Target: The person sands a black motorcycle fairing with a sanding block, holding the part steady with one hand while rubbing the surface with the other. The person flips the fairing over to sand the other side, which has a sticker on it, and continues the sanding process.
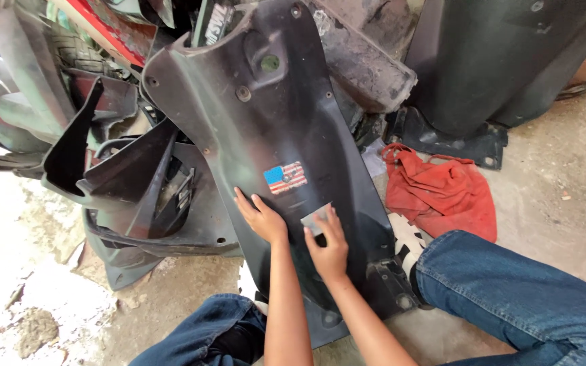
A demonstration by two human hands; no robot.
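Left hand: I've got my left hand [260, 218] flat on the big black panel [286, 135], fingers stretched out and gripping nothing, just below the flag sticker [285, 177].
Right hand: my right hand [329, 245] is right beside it, fingers pressing a small grey square sheet [315, 218] against the panel; it looks like sandpaper, but I cannot tell for sure.
Panel: it leans tilted from between my knees up and away to the far pile, its near end on the ground, screw holes dotted along its far half.
Sticker: striped flag sticker, stuck mid-panel, just far of both hands and apart from the grey sheet.
Left side: a heap of black plastic parts [130, 183] crowds the panel's left edge, touching or overlapping it.
Far side: a dusty dark slab [367, 61] and another large black shell [496, 61] stand behind the panel.
Right side: a crumpled red rag [442, 193] lies on the concrete floor [564, 176], just beside the panel's right edge.
Legs: my jeans [517, 291] frame the panel's near end, one knee on each side.
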